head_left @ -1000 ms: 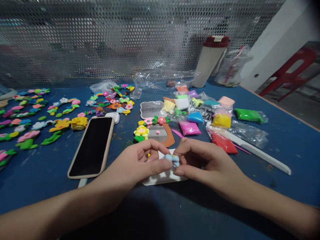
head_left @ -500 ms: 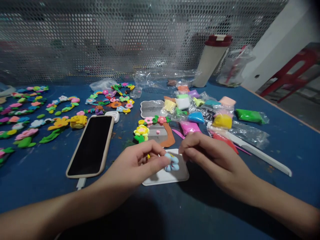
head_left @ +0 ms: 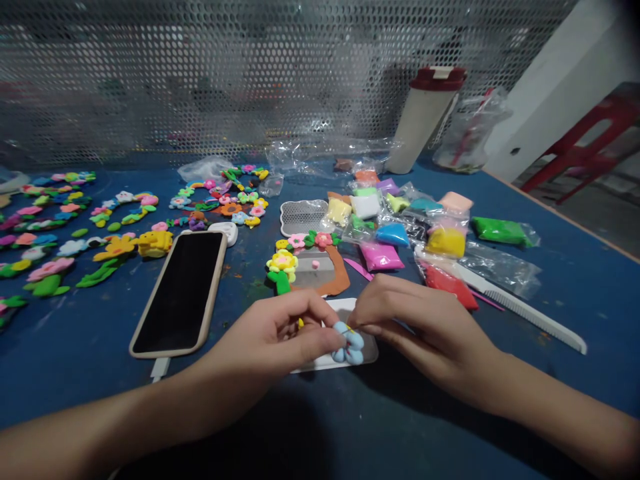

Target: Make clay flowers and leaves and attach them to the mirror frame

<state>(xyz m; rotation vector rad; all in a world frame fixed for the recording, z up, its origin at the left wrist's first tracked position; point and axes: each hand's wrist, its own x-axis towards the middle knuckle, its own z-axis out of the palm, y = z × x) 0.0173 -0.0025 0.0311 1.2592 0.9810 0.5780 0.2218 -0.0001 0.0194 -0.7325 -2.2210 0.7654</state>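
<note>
Blue flower (head_left: 354, 355) is over the white tray (head_left: 370, 349), left edge pinched in the left hand (head_left: 283, 337), probably so the petals face the right hand (head_left: 427, 323), fingers bunched, can't tell if gripping anything

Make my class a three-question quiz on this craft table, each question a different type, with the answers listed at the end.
1. Multiple choice: What is the left hand pinching?
A) a white comb
B) a light-blue flower
C) a red packet
2. True or false: The smartphone lies with its dark screen facing up, left of the white card-like piece under the fingers.
3. Fill in the blank: The tumbler at the back of the table has a ____ lid with a pale tab on top.

Key: 1. B; 2. True; 3. dark red
</note>
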